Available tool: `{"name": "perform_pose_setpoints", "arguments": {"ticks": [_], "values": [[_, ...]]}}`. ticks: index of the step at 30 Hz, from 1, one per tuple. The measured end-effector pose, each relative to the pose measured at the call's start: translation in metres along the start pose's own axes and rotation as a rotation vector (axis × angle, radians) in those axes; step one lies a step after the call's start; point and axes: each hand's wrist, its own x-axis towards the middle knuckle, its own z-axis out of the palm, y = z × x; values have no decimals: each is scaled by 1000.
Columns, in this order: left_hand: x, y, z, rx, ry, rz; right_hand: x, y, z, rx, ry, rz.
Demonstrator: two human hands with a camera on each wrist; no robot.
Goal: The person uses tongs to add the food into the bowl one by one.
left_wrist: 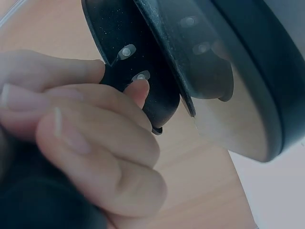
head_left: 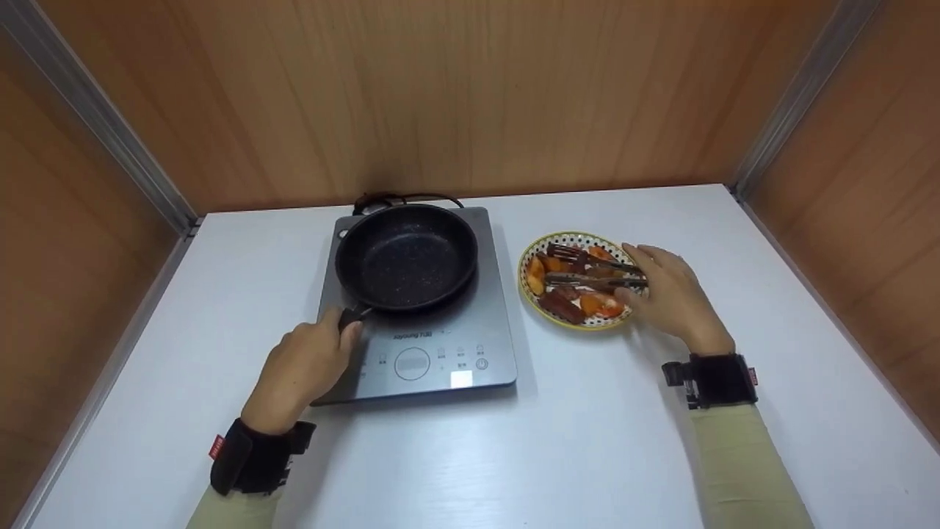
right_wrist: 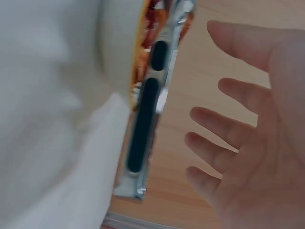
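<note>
A black frying pan (head_left: 407, 257) sits on the induction cooktop (head_left: 433, 345), its inside dark and speckled. My left hand (head_left: 305, 367) grips its black handle (head_left: 352, 316), with the fingers curled round it. The left wrist view shows the pan's riveted side (left_wrist: 143, 76) close to these fingers. My right hand (head_left: 672, 297) hovers at the right side of a yellow-rimmed plate (head_left: 530, 305). Metal tongs (head_left: 591, 281) lie across the food on this plate. In the right wrist view, the spread fingers (right_wrist: 217, 119) stand apart from the dark-gripped tongs (right_wrist: 143, 129).
Reddish-brown meat pieces (head_left: 562, 305) and orange wedges (head_left: 535, 278) lie on the plate under the tongs. A black cord (head_left: 433, 195) runs behind the cooktop. Wooden panels (head_left: 477, 95) enclose the white table (head_left: 573, 433) at the back and sides.
</note>
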Motion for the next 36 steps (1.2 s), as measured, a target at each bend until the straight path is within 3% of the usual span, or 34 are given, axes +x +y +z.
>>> {"name": "perform_pose_setpoints", "arguments": {"ticks": [6, 12, 19, 27, 36], "values": [[1, -1, 1, 1, 1, 1, 3, 9, 13, -34, -15, 37], [1, -1, 0, 10, -4, -3, 4, 9, 20, -77, 27, 20], [2, -1, 0, 15, -9, -2, 2, 12, 23, -81, 41, 65], [2, -3, 0, 12, -17, -10, 1, 9, 16, -56, -30, 102], [1, -1, -2, 6, -32, -22, -2, 1, -6, -48, -87, 55]]}}
